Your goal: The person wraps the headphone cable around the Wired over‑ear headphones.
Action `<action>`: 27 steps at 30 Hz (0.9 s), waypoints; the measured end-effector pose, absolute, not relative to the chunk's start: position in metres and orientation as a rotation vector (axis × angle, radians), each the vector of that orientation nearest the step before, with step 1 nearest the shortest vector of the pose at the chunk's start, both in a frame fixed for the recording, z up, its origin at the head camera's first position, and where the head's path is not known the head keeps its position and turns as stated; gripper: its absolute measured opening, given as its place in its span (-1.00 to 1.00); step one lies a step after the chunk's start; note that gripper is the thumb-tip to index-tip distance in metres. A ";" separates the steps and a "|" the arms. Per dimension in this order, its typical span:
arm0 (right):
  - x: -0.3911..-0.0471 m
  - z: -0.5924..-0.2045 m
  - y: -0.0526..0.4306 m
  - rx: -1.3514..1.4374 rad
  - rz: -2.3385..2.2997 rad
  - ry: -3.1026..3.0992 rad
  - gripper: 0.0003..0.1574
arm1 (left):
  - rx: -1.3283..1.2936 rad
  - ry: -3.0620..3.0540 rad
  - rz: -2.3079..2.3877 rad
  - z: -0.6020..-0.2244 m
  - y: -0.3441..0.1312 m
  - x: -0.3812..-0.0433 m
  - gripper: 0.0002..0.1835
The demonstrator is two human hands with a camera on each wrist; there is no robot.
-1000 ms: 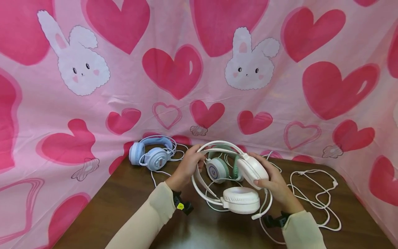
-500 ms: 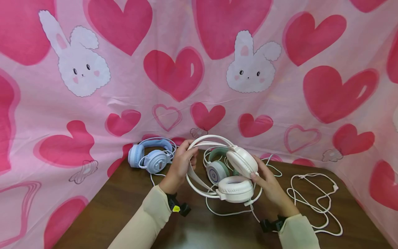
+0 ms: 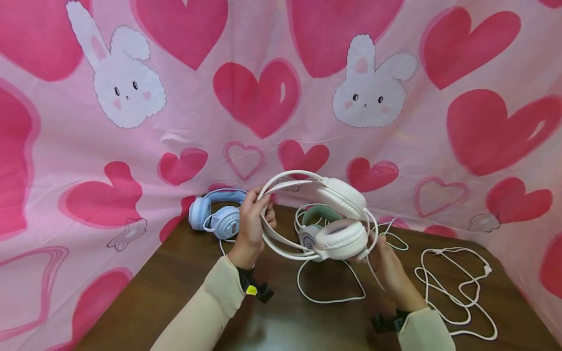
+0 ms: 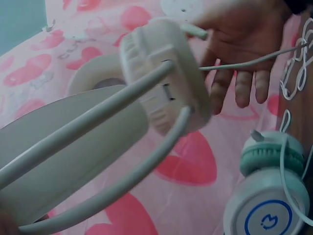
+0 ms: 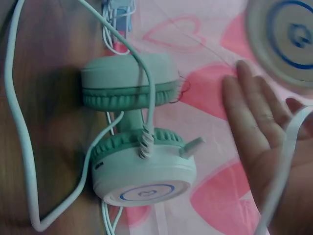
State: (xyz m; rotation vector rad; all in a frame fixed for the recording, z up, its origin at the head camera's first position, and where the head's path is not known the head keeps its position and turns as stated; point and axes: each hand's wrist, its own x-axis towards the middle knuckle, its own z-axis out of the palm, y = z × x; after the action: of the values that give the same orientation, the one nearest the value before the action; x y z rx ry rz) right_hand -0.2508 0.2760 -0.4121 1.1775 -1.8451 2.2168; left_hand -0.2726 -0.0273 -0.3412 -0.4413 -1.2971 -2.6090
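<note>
Left hand (image 3: 252, 224) has the white headset (image 3: 344, 241) by the headband (image 4: 98, 115), fingers and thumb curled round the loop, and it's up in the air over the counter (image 3: 167, 292)! The headset reaches from there across to the right hand (image 3: 387, 263), its ear cups (image 3: 342, 197) one above the other, just beside those fingers. And the right hand, palm showing, fingers straight out, gripping nothing; fingertips right by an ear cup, touching or not, I can't tell. A thin cable (image 4: 244, 63) cuts in front of that palm. Between the two hands, farther off, sits a green-and-white headset (image 5: 144, 171). Beyond the left hand, to its left, a blue headset (image 3: 227, 223), partly hidden by that hand. To the right of the right hand, a white cord (image 3: 487, 269) in loose loops. Behind both hands, pink cloth (image 3: 307, 117), all hearts and rabbits!
</note>
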 end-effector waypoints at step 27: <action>-0.228 -0.394 0.232 0.632 1.646 -2.513 -0.63 | -0.409 -1.128 -2.212 -0.337 -0.029 -0.266 -0.76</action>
State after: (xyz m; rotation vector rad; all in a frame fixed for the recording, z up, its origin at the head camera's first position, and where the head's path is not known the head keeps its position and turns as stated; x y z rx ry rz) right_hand -0.2279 0.2324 -0.3938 0.6321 -2.5131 1.6456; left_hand -0.2663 -0.0287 -0.3372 -0.4091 -1.1281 -2.2125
